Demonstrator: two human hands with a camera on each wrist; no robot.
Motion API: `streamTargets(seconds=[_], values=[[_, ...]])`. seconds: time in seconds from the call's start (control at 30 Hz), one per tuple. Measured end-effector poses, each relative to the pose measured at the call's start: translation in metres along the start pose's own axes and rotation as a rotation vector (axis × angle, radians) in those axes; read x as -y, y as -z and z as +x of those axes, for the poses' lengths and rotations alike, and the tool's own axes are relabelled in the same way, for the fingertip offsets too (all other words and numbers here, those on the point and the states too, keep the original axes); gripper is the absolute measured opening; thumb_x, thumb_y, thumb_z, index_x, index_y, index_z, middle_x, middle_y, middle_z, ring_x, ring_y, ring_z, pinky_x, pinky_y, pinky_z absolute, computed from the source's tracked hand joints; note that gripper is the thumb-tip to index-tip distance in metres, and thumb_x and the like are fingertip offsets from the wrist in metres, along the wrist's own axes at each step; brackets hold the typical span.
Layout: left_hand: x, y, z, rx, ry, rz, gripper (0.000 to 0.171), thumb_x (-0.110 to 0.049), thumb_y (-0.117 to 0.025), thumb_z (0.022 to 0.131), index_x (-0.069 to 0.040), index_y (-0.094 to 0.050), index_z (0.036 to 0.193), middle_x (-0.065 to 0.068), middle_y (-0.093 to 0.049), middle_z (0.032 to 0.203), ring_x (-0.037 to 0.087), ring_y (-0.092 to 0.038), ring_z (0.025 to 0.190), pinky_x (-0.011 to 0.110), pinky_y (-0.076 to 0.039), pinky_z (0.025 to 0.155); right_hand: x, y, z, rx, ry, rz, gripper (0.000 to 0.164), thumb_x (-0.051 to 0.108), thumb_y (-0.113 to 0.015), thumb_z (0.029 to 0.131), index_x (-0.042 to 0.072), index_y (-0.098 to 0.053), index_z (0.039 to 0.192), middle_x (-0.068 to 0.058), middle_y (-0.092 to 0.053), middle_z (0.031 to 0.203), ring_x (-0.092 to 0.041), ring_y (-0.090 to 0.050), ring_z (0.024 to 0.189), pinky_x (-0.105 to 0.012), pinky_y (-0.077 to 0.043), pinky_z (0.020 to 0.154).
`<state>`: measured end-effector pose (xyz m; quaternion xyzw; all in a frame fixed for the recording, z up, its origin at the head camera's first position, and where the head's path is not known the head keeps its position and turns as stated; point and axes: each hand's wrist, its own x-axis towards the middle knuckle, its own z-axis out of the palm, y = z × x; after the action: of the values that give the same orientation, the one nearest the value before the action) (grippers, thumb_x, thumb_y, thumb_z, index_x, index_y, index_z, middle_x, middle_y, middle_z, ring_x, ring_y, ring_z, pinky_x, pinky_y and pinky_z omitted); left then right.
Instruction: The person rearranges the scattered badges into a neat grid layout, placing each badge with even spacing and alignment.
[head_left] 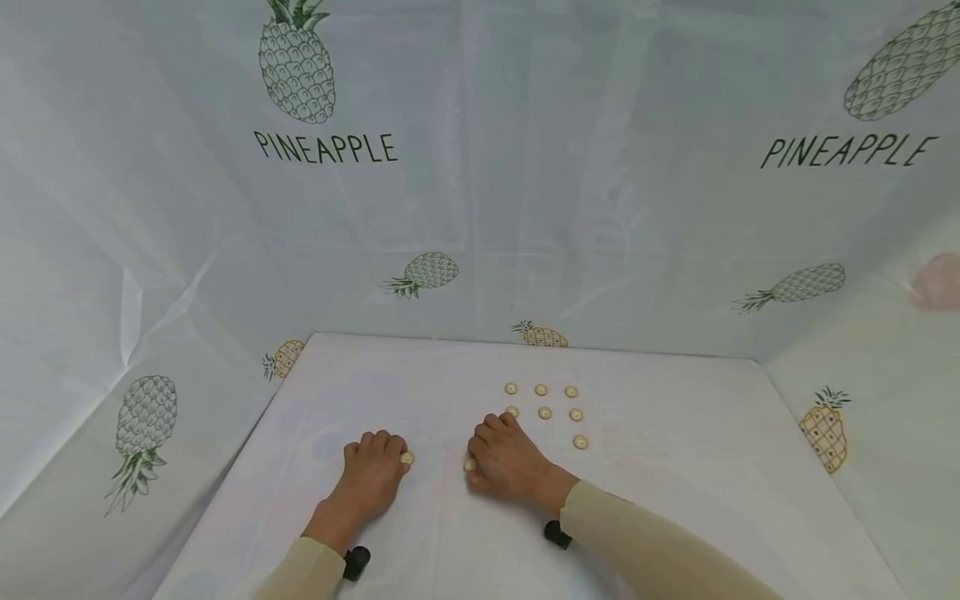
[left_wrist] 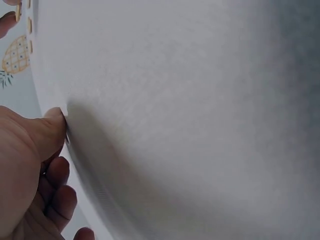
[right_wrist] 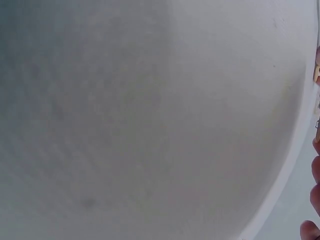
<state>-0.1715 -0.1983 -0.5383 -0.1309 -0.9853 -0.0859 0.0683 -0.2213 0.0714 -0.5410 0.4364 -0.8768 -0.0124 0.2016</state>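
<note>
In the head view my left hand (head_left: 375,468) lies low over the white table, its fingers curled, and pinches a small round cream disc (head_left: 407,457) at its right side. The left wrist view shows that hand's thumb (left_wrist: 50,127) bent down to the tabletop, with the other fingers folded beneath. To the right, my right hand (head_left: 506,458) holds another cream disc (head_left: 469,464) between thumb and fingers. Its knuckles partly cover a disc (head_left: 512,411) lying just beyond. Only some fingertips (right_wrist: 316,170) and part of a pale disc (right_wrist: 317,74) show in the right wrist view.
Several more cream discs lie in rows beyond the right hand, among them one at the back (head_left: 541,389) and a nearer one (head_left: 581,442). The white-covered table (head_left: 675,467) meets a pineapple-printed sheet (head_left: 570,208) at its back and sides. A black wrist camera (head_left: 557,534) sits below the right wrist.
</note>
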Motion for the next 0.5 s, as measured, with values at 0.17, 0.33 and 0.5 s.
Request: streamTargets(seconds=[0.17,0.33,0.5], values=[[0.0010,-0.0011,0.0000,-0.003,-0.005,0.004,0.021,-0.020,-0.076,0.098,-0.010,-0.059,0.104,0.004,-0.052,0.094,0.024,-0.046,0.089,0.053,-0.042,0.083,-0.0020,0.0026,-0.0007,-0.024,-0.001,0.001,0.023,0.043,-0.069,0.090,0.021,-0.067,0.088,0.006,-0.062,0.090,-0.017,-0.051,0.089,-0.038,-0.040,0.085],[0.0013,-0.0026,-0.0003,-0.021,-0.012,0.009,0.023,-0.019,-0.077,0.097,-0.009,-0.058,0.104,0.004,-0.050,0.092,0.024,-0.045,0.087,0.052,-0.041,0.081,-0.0042,0.0034,-0.0019,-0.031,-0.005,-0.004,0.022,0.042,-0.069,0.090,0.020,-0.066,0.088,0.006,-0.061,0.088,-0.017,-0.049,0.087,-0.038,-0.038,0.086],[-0.0007,-0.0011,-0.0013,-0.014,0.000,-0.011,0.023,-0.018,-0.078,0.096,-0.009,-0.059,0.104,0.003,-0.050,0.091,0.024,-0.045,0.087,0.050,-0.040,0.080,-0.0067,0.0038,-0.0050,-0.012,-0.026,-0.002,0.023,0.042,-0.068,0.090,0.019,-0.066,0.087,0.005,-0.062,0.088,-0.019,-0.050,0.088,-0.040,-0.041,0.089]])
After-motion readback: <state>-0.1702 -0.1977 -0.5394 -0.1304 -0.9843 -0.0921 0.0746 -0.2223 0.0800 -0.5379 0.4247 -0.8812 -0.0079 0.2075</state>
